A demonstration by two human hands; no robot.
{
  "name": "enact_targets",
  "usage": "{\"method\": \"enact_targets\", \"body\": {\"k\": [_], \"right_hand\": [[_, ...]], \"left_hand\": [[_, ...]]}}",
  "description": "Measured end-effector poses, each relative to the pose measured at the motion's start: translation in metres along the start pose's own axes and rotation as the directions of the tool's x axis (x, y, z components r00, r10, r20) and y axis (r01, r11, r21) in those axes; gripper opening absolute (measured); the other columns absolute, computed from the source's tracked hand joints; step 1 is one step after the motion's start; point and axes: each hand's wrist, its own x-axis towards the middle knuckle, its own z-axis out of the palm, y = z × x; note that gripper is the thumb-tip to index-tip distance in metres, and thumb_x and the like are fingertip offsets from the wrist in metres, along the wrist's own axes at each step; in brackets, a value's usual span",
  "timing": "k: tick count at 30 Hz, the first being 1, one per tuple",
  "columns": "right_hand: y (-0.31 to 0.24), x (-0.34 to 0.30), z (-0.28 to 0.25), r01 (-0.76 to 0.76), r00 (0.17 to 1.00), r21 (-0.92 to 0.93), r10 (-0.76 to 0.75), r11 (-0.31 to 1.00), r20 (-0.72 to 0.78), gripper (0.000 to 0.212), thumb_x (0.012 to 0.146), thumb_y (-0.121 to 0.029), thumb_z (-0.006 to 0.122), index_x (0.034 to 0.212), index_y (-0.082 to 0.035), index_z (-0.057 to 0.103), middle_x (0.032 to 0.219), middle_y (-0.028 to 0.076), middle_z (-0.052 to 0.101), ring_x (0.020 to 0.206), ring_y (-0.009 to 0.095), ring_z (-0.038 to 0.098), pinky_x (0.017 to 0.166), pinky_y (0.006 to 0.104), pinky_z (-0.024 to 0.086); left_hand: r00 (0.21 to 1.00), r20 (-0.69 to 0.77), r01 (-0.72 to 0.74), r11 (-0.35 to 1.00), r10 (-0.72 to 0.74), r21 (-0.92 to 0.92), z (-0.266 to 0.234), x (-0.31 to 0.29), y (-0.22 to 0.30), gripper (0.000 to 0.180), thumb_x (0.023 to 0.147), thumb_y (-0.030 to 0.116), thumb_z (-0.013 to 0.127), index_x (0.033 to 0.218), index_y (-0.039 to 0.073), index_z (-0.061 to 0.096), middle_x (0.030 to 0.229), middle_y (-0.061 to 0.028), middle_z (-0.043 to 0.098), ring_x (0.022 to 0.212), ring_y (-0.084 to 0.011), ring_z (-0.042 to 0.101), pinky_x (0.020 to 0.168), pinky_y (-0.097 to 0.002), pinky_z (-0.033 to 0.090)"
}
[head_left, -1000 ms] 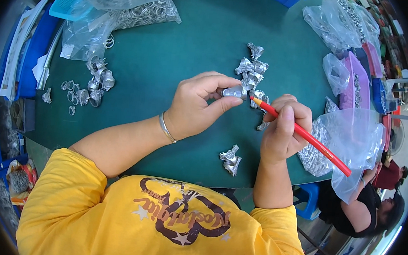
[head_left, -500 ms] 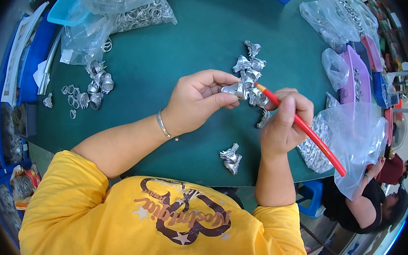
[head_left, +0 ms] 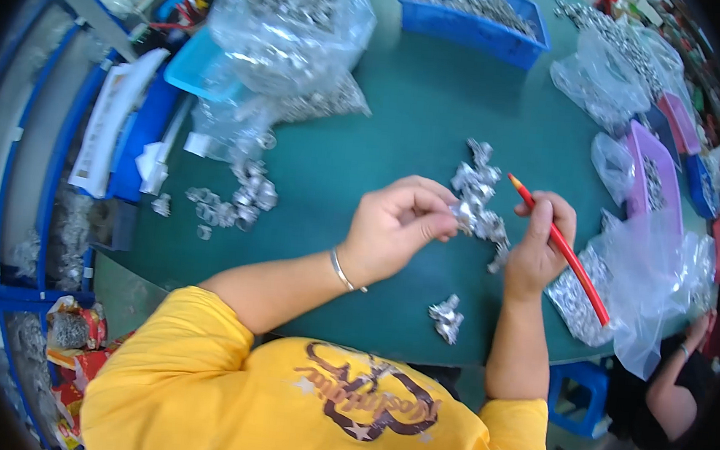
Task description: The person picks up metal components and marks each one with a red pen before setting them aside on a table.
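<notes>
Over the green tabletop, my left hand (head_left: 395,228) is closed, its thumb and fingertips pinching a silver ring (head_left: 462,215) that blurs into the pieces behind. Beyond and beside these fingers runs an uneven line of silver rings (head_left: 475,182). To the right, my right hand (head_left: 539,249) is wrapped round a long red pencil (head_left: 574,266), whose pale tip points up and left, apart from the rings. Between my forearms, closer to my body, lies a small clump of silver rings (head_left: 446,319).
Left on the table are scattered rings (head_left: 248,195) and bulging clear bags (head_left: 294,42). A blue bin (head_left: 476,33) of metal parts stands at the back. Pink trays (head_left: 668,194) and bags (head_left: 584,285) line the right side. Another person's arm (head_left: 678,368) shows beyond, near a blue stool (head_left: 579,399).
The view has shifted, so the table's contents sit lower and further right. The red pencil's tip has moved away from the ring at my left fingertips.
</notes>
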Motion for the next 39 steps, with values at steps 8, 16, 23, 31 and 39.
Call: {"method": "enact_targets", "body": {"k": [8, 16, 23, 31, 39], "right_hand": [[-0.001, 0.007, -0.009, 0.08, 0.995, 0.049, -0.077, 0.996, -0.063, 0.011, 0.092, -0.006, 0.05, 0.092, 0.003, 0.057, 0.087, 0.009, 0.058, 0.07, 0.012, 0.056, 0.065, 0.0248, 0.046], [0.003, 0.017, -0.011, 0.098, 0.988, 0.058, -0.09, 0.993, -0.128, 0.012, 0.092, -0.01, 0.055, 0.091, 0.001, 0.057, 0.078, 0.006, 0.058, 0.069, 0.011, 0.056, 0.062, 0.0232, 0.044], [0.006, 0.016, -0.011, 0.059, 0.994, 0.082, -0.051, 0.995, -0.099, 0.013, 0.092, -0.012, 0.056, 0.09, 0.001, 0.057, 0.077, 0.006, 0.058, 0.068, 0.01, 0.055, 0.06, 0.0219, 0.043], [-0.01, 0.0, 0.003, -0.05, 0.987, 0.17, 0.023, 0.984, 0.157, 0.008, 0.087, -0.003, 0.059, 0.094, 0.002, 0.06, 0.084, 0.01, 0.063, 0.071, 0.014, 0.061, 0.064, 0.0243, 0.049], [-0.006, -0.015, 0.016, -0.042, 0.797, 0.032, 0.014, 0.999, 0.604, 0.026, 0.072, 0.005, 0.069, 0.094, -0.002, 0.057, 0.086, 0.01, 0.062, 0.074, 0.019, 0.063, 0.069, 0.0271, 0.051]], "left_hand": [[0.354, 0.237, -0.405, -0.08, 0.905, 0.911, -0.083, 0.102, 0.116, 0.007, 0.075, 0.003, 0.068, 0.081, 0.005, 0.065, 0.096, -0.0111, 0.066, 0.09, -0.0276, 0.061, 0.08, -0.0339, 0.048], [0.802, 0.418, -0.547, 0.243, 0.427, 0.801, -0.022, 0.081, 0.041, 0.008, 0.075, 0.004, 0.07, 0.081, 0.004, 0.064, 0.083, -0.007, 0.064, 0.072, -0.0192, 0.061, 0.064, -0.0293, 0.049], [0.913, 0.406, -0.373, 0.461, 0.03, 0.805, 0.008, 0.05, -0.047, 0.022, 0.071, 0.007, 0.074, 0.087, 0.004, 0.059, 0.094, -0.0115, 0.051, 0.078, -0.0271, 0.058, 0.066, -0.0336, 0.049], [0.939, 0.111, 0.274, 0.903, -0.326, 0.33, -0.02, 0.015, -0.011, 0.005, 0.079, -0.006, 0.065, 0.082, -0.003, 0.063, 0.119, -0.0103, 0.055, 0.086, -0.0105, 0.059, 0.077, -0.0227, 0.05], [0.995, 0.055, 0.081, 0.988, -0.088, 0.128, -0.03, -0.012, -0.013, 0.031, 0.072, -0.007, 0.072, 0.1, -0.002, 0.058, 0.098, -0.0066, 0.056, 0.089, -0.0126, 0.06, 0.076, -0.0245, 0.054]]}}
